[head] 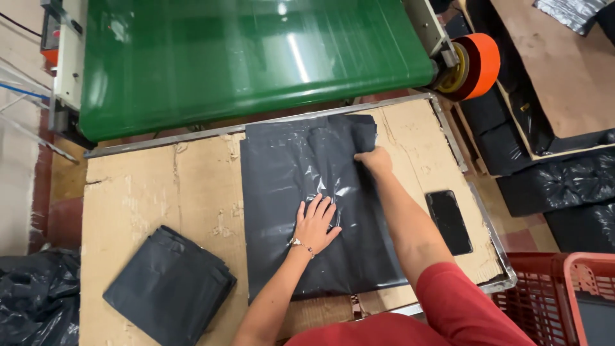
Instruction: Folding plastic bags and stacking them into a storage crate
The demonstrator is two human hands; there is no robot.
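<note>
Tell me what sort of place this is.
Probably a small plastic-bag workshop or packing floor. A green conveyor belt feeds a cardboard-covered table, where both hands work a flat black plastic bag, beside a folded stack of black bags.

The scene was evenly and brightly lit from overhead, with white streaks of glare running down the glossy green conveyor belt [256, 57] and softer sheen on the crinkled black plastic bag [307, 192]. Shadows stayed short and faint under the arms. Focus was sharp at the centre, while straight edges bowed slightly toward the frame's borders.
</note>
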